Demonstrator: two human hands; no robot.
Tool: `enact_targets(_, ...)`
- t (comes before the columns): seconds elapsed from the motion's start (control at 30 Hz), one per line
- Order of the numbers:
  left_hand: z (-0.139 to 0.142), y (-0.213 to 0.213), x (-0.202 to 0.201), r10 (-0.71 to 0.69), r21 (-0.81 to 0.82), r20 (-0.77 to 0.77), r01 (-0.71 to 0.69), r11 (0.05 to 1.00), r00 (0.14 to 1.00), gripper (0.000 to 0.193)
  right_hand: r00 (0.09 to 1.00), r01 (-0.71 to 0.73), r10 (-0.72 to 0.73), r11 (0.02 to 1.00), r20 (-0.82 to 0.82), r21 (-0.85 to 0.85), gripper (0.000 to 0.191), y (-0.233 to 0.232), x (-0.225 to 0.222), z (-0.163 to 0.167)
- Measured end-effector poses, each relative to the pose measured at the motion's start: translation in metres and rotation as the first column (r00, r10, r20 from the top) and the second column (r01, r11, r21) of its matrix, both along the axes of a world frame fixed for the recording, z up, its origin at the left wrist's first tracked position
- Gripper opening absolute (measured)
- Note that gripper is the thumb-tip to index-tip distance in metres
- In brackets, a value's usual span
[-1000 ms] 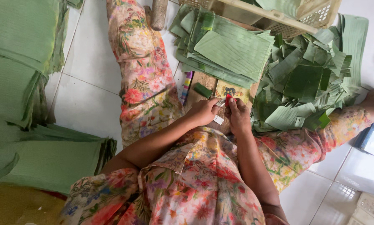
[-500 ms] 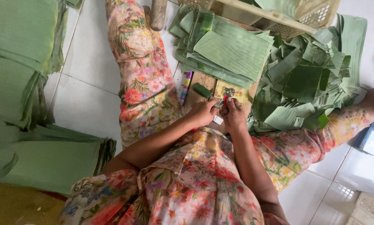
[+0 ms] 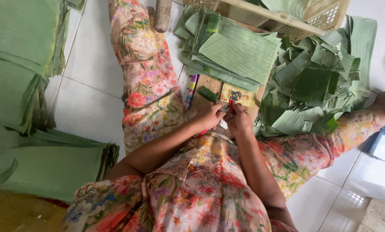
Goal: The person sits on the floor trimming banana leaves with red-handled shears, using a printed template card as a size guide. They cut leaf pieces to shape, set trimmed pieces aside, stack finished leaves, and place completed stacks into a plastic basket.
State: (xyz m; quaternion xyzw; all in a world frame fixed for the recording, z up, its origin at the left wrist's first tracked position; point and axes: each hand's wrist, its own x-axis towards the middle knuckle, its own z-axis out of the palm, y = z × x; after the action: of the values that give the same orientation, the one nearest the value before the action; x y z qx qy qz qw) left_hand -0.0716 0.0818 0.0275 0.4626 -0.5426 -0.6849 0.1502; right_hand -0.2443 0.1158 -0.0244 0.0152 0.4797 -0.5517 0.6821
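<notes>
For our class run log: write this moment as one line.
left hand: on small red-handled tool | right hand: same tool | ahead: cut leaf sheets | right: leaf scraps

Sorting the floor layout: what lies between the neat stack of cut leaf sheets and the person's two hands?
In the head view, a small yellow printed packet and a rolled green leaf piece lie on a wooden board.

White tiled floor (image 3: 89, 107) with grey grout lines, evenly lit. Wooden board (image 3: 203, 103) lies on it. Cream plastic basket (image 3: 287, 19) sits at top.
</notes>
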Motion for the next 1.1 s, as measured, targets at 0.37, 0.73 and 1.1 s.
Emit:
enact_targets(0.37, -0.028, 0.004, -0.007, 0.022, 0.096, 0.009, -0.022, 0.995, 1.0, 0.018, 0.998, 0.023, -0.029, 0.995, 0.063, 0.097, 0.018, 0.0, -0.001, -0.021)
enact_targets(0.73, -0.031, 0.004, -0.005, -0.001, 0.001, 0.058, 0.001, 1.0, 0.998, 0.02, 0.995, -0.027, 0.017, 0.995, 0.097, 0.101, 0.023, 0.0, -0.001, -0.023)
enact_targets(1.1, -0.024, 0.004, -0.004, 0.001, -0.001, 0.028, -0.001, 1.0, 1.0, 0.024, 0.995, 0.012, -0.023, 0.994, 0.1, 0.113, 0.02, 0.002, 0.001, -0.013)
